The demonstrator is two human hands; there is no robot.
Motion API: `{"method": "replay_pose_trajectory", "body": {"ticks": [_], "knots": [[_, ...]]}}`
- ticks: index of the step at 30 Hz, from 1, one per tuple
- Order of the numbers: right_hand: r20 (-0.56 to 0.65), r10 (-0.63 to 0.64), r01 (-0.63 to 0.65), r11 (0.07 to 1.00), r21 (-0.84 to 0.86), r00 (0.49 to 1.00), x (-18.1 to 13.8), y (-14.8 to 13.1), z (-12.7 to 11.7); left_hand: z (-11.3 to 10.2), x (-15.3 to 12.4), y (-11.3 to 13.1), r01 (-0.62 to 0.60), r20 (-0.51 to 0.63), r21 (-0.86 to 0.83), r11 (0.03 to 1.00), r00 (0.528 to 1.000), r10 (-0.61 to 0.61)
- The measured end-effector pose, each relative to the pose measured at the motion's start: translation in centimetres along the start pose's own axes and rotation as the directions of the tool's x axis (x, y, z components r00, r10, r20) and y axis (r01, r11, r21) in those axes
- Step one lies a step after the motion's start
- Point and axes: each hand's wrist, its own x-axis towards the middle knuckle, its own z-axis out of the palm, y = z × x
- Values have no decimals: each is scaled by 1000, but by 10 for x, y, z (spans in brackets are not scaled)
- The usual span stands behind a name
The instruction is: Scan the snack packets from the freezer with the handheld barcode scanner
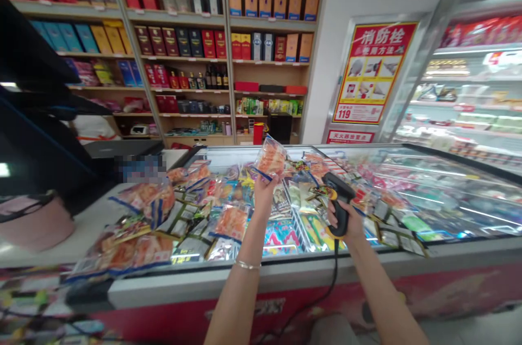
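My left hand (263, 191) is raised over the chest freezer, its fingers closed on a clear snack packet (269, 158) with orange contents, held upright. My right hand (346, 220) grips a black and yellow barcode scanner (339, 201) by its handle, the head aimed up and left toward the packet. The scanner's black cable (326, 293) hangs down past the freezer's front edge. A thin bracelet circles my left wrist. Several similar orange packets (142, 199) lie piled on the freezer's glass lid to the left.
The freezer (285, 274) has a sliding glass lid (448, 192) with many colourful packets on and under it. A black monitor (32, 116) and white counter stand at left. Shelves of boxed goods (204, 40) line the back wall; a refrigerated case (468, 89) stands at right.
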Motion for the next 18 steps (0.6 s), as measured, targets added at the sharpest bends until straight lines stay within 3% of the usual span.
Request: {"method": "replay_pose_trajectory", "body": {"ticks": [4,7,10,13,18], "knots": [[72,23,-27,998,54,997,16,29,53,-53,-6,63,-92,-154,16,996,984,93],[136,46,-60,993,102,990,36,57,91,-92,-15,88,-92,-243,17,996,966,94],[196,96,-122,985,124,976,56,90,123,-121,-23,91,37,-269,-51,998,962,-50],[229,157,-190,973,130,961,71,124,144,-137,-28,82,153,-226,-83,985,960,-168],[290,336,-368,928,62,896,74,161,147,-143,-28,68,127,-279,-123,984,947,-157]]}}
